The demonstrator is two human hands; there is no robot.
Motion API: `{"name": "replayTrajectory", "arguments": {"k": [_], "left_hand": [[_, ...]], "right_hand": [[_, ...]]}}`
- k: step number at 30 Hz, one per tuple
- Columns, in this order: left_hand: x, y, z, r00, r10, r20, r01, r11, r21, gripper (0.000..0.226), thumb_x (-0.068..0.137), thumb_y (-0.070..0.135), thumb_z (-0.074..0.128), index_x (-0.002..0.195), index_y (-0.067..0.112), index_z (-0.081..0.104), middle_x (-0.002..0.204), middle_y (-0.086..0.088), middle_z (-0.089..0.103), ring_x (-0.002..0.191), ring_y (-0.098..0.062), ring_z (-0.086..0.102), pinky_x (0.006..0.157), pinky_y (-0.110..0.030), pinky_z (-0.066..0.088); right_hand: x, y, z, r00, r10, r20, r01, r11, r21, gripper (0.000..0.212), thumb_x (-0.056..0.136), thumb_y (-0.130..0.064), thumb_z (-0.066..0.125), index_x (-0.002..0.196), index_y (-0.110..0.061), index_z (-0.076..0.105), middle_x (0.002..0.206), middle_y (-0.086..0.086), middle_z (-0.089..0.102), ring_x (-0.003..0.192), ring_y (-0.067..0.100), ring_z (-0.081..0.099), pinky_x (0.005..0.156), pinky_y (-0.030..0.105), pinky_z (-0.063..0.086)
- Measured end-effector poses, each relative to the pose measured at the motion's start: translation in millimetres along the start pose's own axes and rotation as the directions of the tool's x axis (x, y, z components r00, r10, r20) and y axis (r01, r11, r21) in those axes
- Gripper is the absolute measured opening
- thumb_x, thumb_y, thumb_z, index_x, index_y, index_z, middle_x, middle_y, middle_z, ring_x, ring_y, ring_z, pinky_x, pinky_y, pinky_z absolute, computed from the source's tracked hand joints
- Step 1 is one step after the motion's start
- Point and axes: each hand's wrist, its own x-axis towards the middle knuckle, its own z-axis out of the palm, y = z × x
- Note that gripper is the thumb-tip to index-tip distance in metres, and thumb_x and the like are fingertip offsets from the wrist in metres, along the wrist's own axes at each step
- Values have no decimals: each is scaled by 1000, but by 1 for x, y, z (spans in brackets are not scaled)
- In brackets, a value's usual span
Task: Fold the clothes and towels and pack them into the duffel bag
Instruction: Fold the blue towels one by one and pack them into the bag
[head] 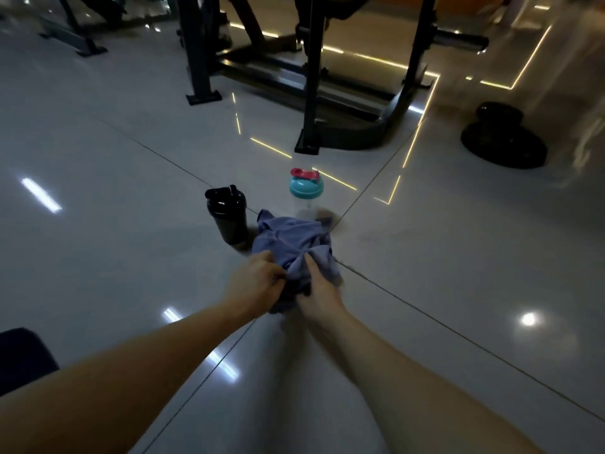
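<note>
i read the single head view as follows.

left grip: fingers curled into the near left side of the blue garment, clamped on its cloth. the forearm reaches in from the lower left.

right grip: thumb laid up along the cloth, fingers tucked beneath a fold, clamped on the near right side of the same garment. the two grips sit close together, with bunched cloth between them.

blue garment: crumpled and unfolded, low over the floor where two tile joints cross. its far edge is blurred, and i cannot tell whether it rests on the tiles or is lifted clear.

black shaker bottle: upright, lid on, just beside the garment's left side.

clear bottle: upright, with a teal lid and a pink cap, just beyond the garment. its lower body is partly hidden by the cloth.

dark gym frame: stands on the floor well beyond both bottles.

black dumbbell: on the floor toward the far right, well apart from the garment.

dark object: at the left margin beside the left forearm. i cannot tell what it is.
</note>
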Motion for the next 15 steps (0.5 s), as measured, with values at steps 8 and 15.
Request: {"name": "replayTrajectory", "arguments": {"k": [8,15], "left_hand": [[43,90,-154,979,-41,-198,-43,914,-403,20,99,17,57,84,30,57,76,4,64,71,-12,62,66,-31,50],[45,153,-295,902,-81,-425,-158,852,-498,18,93,6,58,91,23,63,83,-2,64,76,-15,62,61,-25,46]], "right_hand": [[-20,-142,-142,928,-158,-337,174,985,17,19,80,-16,62,96,-21,71,93,9,71,89,30,68,80,42,58],[-91,-260,-266,827,-425,-369,425,901,-86,23,80,0,59,75,-22,61,80,12,64,88,41,67,76,51,58]]}}
